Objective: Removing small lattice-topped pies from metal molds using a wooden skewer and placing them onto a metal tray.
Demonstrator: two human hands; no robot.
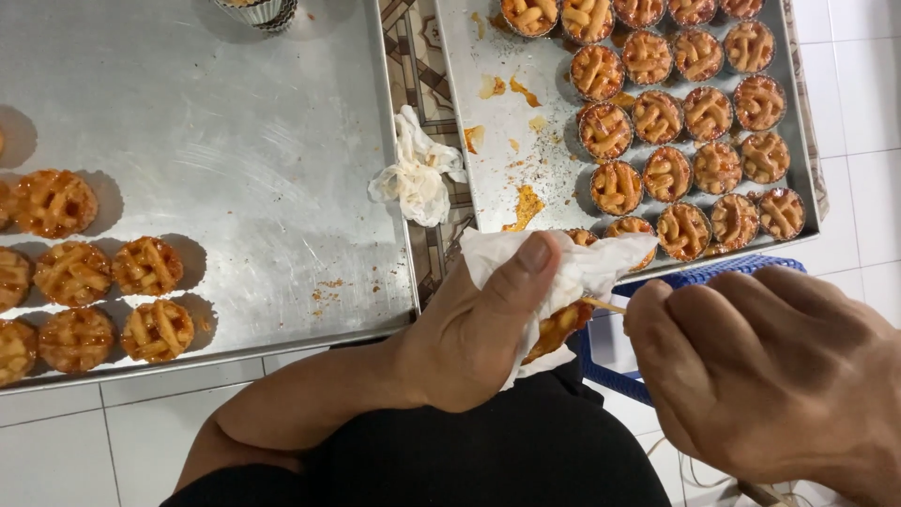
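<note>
Left hand closed around a lattice tart wrapped in white tissue by the right tray's near edge — right hand pinching a thin stick against it — pastry judged light, sticky, crumbly, best cupped around its sides.

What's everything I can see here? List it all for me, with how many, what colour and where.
Left tray: one, silver metal, upper left.
Tarts on left tray: about ten in view, golden-brown lattice tops, along its left edge.
Right tray: one, silver metal, upper right, smeared with orange filling.
Tarts in moulds: about two dozen, golden-brown, in rows on the right tray.
Crumpled tissue: one, white, between the trays.
Blue stool: one, under the right tray.
Floor tiles: white.
Left hand: holds a tart in a white tissue.
Right hand: holds a thin stick to that tart.
</note>
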